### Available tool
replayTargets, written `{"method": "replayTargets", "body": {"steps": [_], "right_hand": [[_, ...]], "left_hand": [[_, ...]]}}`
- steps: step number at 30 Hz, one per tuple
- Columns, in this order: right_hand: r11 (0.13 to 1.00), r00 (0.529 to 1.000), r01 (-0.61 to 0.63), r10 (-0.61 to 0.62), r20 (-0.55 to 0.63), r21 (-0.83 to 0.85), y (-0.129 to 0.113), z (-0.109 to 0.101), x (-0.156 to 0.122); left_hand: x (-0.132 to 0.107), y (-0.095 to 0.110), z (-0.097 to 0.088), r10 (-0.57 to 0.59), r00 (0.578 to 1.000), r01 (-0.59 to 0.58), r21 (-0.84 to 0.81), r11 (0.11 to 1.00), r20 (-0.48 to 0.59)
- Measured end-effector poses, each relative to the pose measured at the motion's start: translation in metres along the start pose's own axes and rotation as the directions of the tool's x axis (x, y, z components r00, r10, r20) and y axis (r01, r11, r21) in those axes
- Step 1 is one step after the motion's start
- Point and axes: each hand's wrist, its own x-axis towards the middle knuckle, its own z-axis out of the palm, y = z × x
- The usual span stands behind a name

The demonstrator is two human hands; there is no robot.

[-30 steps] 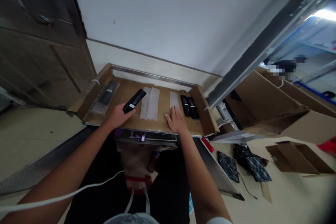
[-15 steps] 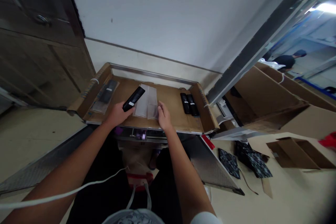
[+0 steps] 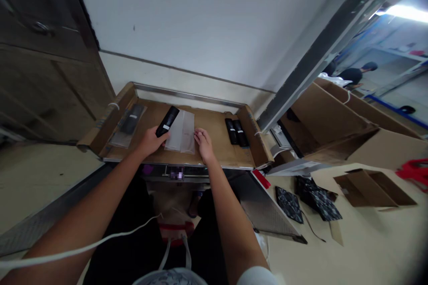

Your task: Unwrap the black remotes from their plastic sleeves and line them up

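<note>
**Right hand crosses to the clear bags while the left grips a remote**

Since a second ago, the right hand [image 3: 202, 144] has left the 3 o'clock part of the cardboard tray [image 3: 214, 124] and now rests at the right edge of the clear bags [image 3: 181, 125], fingers loosely curled and touching the plastic. The single bag that lay near the two remotes is gone from that spot. The left hand [image 3: 150, 141] still grips one black remote [image 3: 167, 121], fingers clamped around its lower end, the body pointing toward 1 o'clock over the bags' left edge.

Hard to read: the bags overlap and are see-through, so they look like two or three sheets, though the count is uncertain. At 9 o'clock in the tray lies one bagged remote [image 3: 129, 119], its outline dulled by the plastic. At 3 o'clock two black remotes [image 3: 235, 125] lie side by side, touching. Both forearms are cut off by the lower frame, and a white cable [image 3: 100, 242] crosses the left one.
</note>
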Motion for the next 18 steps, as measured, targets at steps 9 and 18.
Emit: {"method": "replayTargets", "body": {"steps": [9, 18], "right_hand": [[0.929, 0.994, -0.108, 0.111, 0.012, 0.355, -0.001, -0.002, 0.001], [0.894, 0.957, 0.005, 0.126, -0.262, 0.448, -0.008, -0.002, -0.006]], "left_hand": [[0.0, 0.006, -0.001, 0.004, 0.998, 0.001, 0.084, 0.996, -0.067], [-0.009, 0.013, -0.007, -0.148, 0.964, 0.081, -0.285, 0.955, -0.219]]}}
